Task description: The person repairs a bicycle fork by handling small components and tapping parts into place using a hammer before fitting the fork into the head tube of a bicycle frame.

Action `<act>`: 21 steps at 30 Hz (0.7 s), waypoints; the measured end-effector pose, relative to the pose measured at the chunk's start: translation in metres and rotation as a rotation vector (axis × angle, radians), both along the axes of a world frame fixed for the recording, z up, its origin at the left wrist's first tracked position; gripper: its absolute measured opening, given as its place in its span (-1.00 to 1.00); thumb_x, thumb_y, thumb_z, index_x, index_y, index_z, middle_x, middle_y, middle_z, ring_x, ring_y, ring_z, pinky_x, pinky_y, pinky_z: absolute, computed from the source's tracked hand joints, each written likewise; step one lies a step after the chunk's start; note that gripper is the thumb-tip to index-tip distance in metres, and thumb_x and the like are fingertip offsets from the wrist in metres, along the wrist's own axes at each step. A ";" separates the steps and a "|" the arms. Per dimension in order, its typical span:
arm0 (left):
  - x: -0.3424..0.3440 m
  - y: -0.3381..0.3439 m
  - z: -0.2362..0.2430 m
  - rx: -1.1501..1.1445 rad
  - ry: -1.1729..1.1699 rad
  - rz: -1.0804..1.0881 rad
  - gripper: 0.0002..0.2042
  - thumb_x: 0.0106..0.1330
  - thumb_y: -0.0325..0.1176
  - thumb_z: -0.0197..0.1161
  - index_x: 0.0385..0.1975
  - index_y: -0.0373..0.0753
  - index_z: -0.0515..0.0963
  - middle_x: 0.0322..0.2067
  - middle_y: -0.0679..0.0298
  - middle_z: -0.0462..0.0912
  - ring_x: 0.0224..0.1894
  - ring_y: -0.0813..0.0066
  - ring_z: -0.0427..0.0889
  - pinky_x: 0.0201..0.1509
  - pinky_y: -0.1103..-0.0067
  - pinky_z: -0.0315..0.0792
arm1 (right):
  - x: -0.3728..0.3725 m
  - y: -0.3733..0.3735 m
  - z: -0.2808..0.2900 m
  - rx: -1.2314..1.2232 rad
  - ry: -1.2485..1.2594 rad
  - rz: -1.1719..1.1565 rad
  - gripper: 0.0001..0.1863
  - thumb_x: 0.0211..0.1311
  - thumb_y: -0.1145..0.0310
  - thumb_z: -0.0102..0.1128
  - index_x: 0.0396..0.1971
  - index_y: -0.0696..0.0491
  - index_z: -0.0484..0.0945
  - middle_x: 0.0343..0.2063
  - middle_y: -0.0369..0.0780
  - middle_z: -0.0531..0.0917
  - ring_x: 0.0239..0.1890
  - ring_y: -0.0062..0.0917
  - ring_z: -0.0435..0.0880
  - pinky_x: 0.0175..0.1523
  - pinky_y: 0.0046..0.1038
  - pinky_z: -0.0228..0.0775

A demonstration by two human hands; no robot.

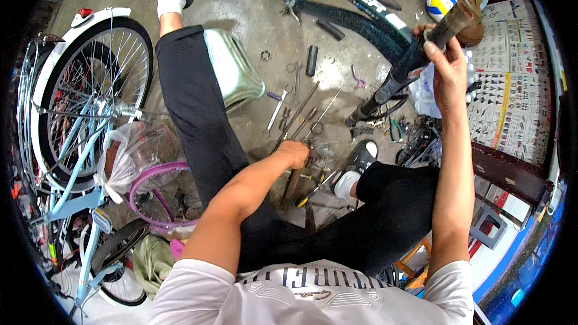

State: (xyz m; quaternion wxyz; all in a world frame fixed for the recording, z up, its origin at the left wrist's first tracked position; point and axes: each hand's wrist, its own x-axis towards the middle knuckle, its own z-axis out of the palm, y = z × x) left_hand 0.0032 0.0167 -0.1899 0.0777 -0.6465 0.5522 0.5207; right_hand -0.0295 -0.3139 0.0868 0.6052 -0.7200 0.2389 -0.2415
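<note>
My right hand [448, 69] is wrapped round the front end of a dark bicycle frame [385, 21], thumb and fingers on either side of the tube, and holds it tilted. My left hand [294, 153] reaches down between my legs to the tools on the floor. Its fingers are curled, and what they grip, if anything, is hidden beneath the hand. A dark handle-like piece [293, 185] lies just below it. Close by are a spanner [276, 113], thin metal rods [304, 115] and a yellow-and-black screwdriver [313, 189].
A black handlebar grip [312, 61] lies farther out on the concrete. A light-blue bicycle with a white-fendered wheel [90, 102] and a purple rim [135, 195] crowd the left. A pale green container [232, 72] is beside my left leg. Printed sheets [509, 78] cover a board at right.
</note>
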 end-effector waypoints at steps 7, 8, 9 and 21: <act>-0.101 0.008 -0.031 -0.007 0.094 0.153 -0.53 0.27 -0.02 0.35 -0.02 -0.30 0.68 -0.06 -0.09 0.76 -0.01 -0.08 0.75 0.08 0.14 0.63 | 0.003 -0.007 -0.006 0.019 -0.051 0.054 -0.58 0.28 0.39 0.48 0.10 0.15 0.62 -0.05 -0.26 0.77 -0.02 -0.61 0.69 0.19 -0.50 0.46; -0.118 0.015 -0.042 0.010 0.097 0.232 -0.54 0.27 -0.01 0.35 -0.05 -0.29 0.70 -0.07 -0.07 0.77 -0.02 -0.08 0.76 0.07 0.14 0.63 | 0.004 -0.006 -0.003 0.026 -0.035 0.040 -0.59 0.27 0.40 0.49 0.08 0.15 0.61 -0.05 -0.25 0.76 -0.04 -0.62 0.70 0.17 -0.51 0.49; -0.129 0.015 -0.025 -0.049 0.061 0.234 -0.56 0.29 -0.03 0.35 -0.05 -0.28 0.70 -0.09 -0.06 0.77 -0.01 -0.06 0.75 0.09 0.14 0.63 | -0.003 -0.009 -0.006 -0.033 -0.024 0.021 -0.55 0.23 0.39 0.52 0.08 0.16 0.60 -0.11 -0.27 0.75 -0.12 -0.64 0.70 -0.02 -0.53 0.58; 0.026 -0.152 0.127 -0.901 0.350 1.096 -0.40 0.27 -0.32 0.40 0.31 -0.30 0.42 0.17 0.02 0.61 0.22 0.18 0.61 0.27 0.35 0.48 | 0.027 0.014 0.006 -0.270 0.191 -0.239 -0.39 -0.08 0.08 0.70 -0.16 0.16 0.60 -0.28 -0.15 0.71 -0.21 -0.41 0.67 -0.05 -0.31 0.51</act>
